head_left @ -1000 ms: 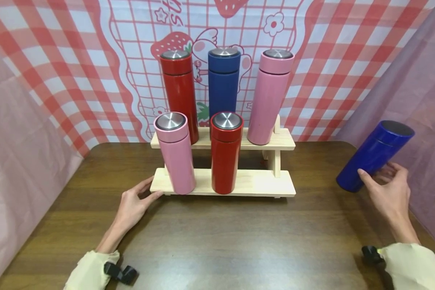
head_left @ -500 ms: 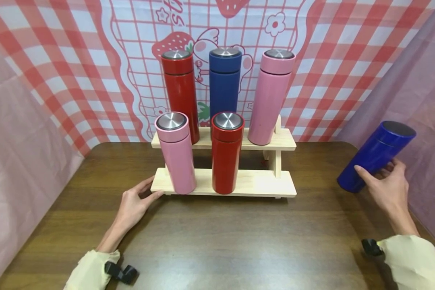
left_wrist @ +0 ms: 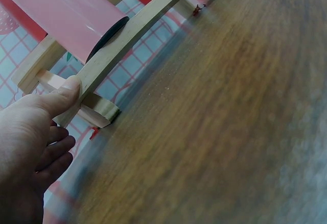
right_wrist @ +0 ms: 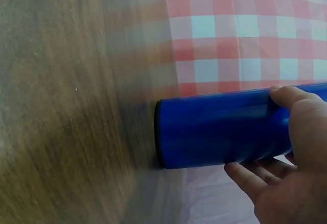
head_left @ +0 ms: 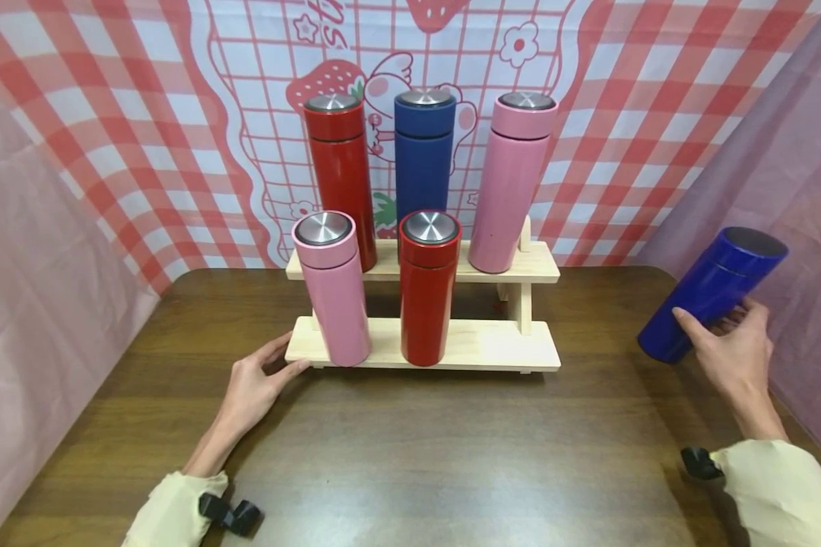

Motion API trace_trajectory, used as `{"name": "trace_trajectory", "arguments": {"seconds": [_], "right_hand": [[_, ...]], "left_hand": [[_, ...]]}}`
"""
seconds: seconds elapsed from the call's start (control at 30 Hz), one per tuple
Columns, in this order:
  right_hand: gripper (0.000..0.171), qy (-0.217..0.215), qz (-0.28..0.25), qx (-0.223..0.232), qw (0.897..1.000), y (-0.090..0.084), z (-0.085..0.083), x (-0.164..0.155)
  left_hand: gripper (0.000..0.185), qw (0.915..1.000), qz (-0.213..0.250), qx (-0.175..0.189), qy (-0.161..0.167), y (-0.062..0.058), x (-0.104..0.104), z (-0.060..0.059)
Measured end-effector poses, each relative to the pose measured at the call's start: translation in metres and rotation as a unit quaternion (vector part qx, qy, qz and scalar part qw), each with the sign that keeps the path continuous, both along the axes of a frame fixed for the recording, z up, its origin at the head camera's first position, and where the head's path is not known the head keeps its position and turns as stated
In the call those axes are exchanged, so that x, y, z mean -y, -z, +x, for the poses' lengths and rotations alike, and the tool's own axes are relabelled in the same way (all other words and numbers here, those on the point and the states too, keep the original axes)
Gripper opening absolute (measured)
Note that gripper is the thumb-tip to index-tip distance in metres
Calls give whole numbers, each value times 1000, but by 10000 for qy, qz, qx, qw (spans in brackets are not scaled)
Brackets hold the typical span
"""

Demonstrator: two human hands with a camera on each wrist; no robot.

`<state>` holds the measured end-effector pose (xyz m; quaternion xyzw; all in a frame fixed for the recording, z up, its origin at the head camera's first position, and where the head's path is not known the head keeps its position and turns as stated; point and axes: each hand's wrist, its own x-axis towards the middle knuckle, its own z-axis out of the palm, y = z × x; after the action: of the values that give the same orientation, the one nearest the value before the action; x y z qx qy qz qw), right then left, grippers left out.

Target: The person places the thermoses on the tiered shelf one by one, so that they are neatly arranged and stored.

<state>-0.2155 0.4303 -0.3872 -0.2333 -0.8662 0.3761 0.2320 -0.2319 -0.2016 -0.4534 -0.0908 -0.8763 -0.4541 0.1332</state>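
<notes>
My left hand (head_left: 253, 391) pinches the left end of a two-tier wooden rack (head_left: 499, 346), its thumb on the lower shelf's edge in the left wrist view. My right hand (head_left: 735, 357) grips a glossy blue thermos bottle (head_left: 705, 300) at the table's right side. That bottle's base is close to the tabletop in the right wrist view; I cannot tell whether it touches. On the lower shelf stand a pink thermos bottle (head_left: 335, 304) and a red thermos bottle (head_left: 426, 304). Behind them, the upper shelf holds another red bottle (head_left: 342, 182), a matte blue bottle (head_left: 423, 167) and another pink bottle (head_left: 509, 190).
The rack stands on a brown wooden table (head_left: 410, 441). A red-and-white checked cloth (head_left: 629, 137) hangs behind it, and plain pink cloth (head_left: 34, 304) flanks both sides. The lower shelf's right end carries no bottle.
My right hand and sleeve have shifted very slightly forward, with the blue thermos bottle staying in almost the same place. My left hand and the rack's bottles look unchanged.
</notes>
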Motion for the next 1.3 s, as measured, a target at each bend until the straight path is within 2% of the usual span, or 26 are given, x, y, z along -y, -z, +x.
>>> {"name": "trace_trajectory", "arguments": {"seconds": [0.13, 0.47, 0.87, 1.3], "right_hand": [[89, 195, 11, -88, 9998, 0, 3, 1], [76, 316, 107, -389, 9987, 2, 19, 4], [64, 132, -76, -858, 9962, -6, 34, 24], [56, -414, -81, -1390, 9894, -27, 47, 61]], "left_hand": [[61, 10000, 24, -5, -5, 0, 0, 0], [60, 10000, 27, -25, 18, 2, 0, 0], [60, 10000, 32, -73, 21, 1, -1, -1], [59, 9999, 14, -99, 19, 1, -1, -1]]}}
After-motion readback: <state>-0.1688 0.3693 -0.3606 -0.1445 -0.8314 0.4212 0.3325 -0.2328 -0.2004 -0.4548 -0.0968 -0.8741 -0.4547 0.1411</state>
